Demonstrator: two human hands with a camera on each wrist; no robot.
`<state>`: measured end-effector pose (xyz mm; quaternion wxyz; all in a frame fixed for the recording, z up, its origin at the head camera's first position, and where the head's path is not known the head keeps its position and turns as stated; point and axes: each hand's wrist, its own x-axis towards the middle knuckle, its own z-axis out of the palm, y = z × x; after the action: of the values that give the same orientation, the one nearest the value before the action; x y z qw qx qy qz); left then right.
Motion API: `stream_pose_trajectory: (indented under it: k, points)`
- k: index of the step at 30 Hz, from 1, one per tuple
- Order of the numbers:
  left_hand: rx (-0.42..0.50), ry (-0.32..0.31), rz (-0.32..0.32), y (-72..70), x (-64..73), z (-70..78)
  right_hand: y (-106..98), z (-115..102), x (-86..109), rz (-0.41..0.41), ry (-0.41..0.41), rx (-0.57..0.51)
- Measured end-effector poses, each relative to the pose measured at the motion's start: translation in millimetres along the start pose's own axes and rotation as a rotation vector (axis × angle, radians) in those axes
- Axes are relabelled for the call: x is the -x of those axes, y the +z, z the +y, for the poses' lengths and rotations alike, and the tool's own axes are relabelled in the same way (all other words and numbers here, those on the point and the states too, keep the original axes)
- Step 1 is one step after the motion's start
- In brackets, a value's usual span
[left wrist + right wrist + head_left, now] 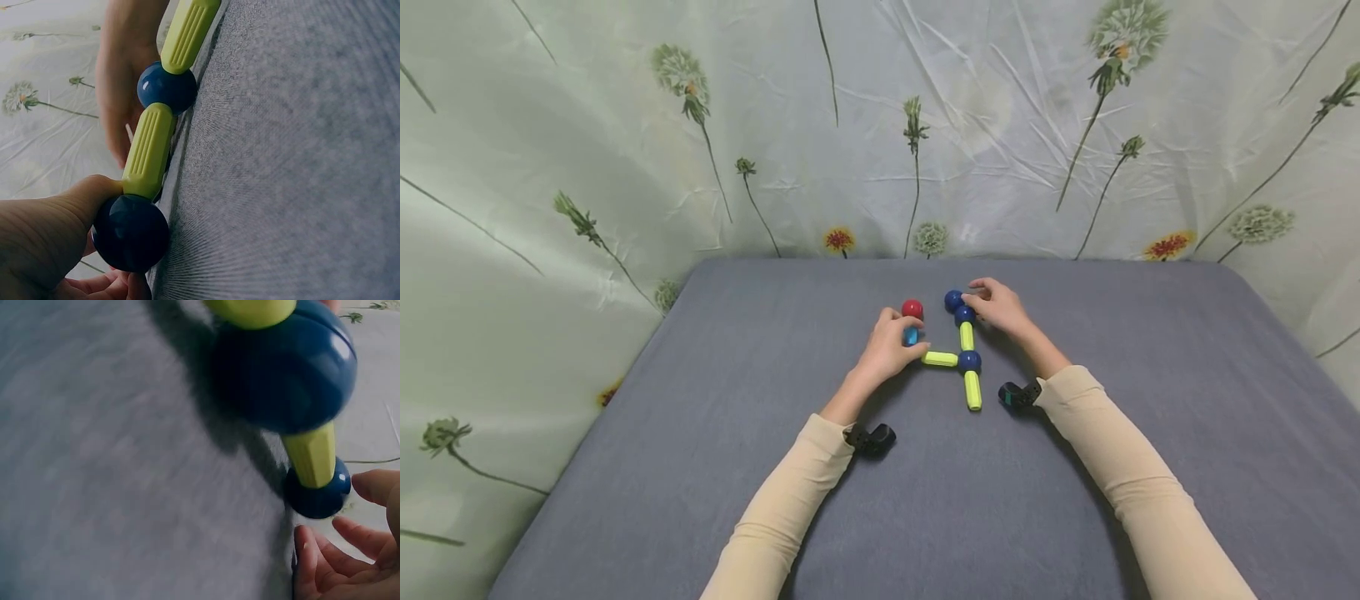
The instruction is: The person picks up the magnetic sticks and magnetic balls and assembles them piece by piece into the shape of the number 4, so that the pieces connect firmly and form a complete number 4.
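Observation:
My left hand [887,346] grips a dark blue ball [131,232] with thumb and fingers. That ball is hidden under the hand in the head view. From it a yellow rod [940,358] runs right to another dark blue ball [969,361], with further yellow rods [973,390] [966,336] toward and away from me. At the far rod's end sits a dark blue ball [965,314], beside one more [954,300]. My right hand [1000,308] is there, thumb tip right at the ball [319,497], fingers loosely bent and spread. A light blue rod [911,336] and red ball [912,308] show by my left fingers.
The pieces lie on a table with a grey cloth [737,367]. Behind it hangs a pale curtain [865,167] printed with flowers, along the table's far edge. Dark wrist devices [871,439] are worn on both sleeved arms.

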<state>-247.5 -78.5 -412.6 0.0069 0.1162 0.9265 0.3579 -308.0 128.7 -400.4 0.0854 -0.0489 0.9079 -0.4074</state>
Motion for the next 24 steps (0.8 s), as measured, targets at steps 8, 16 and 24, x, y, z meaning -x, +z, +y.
stream_pose_trajectory:
  k: [8,16,24]
  points:
    - [-0.004,-0.001,0.004,0.6,0.0,0.5,4,-9,-6.9,-0.029,-0.028,0.006]
    - [-0.004,0.008,0.01,-0.1,-0.4,-1.0,8,-11,-10.8,-0.002,-0.058,0.064]
    - [-0.012,0.019,0.011,1.2,-1.2,-0.8,14,-11,-13.2,0.033,-0.059,0.155]
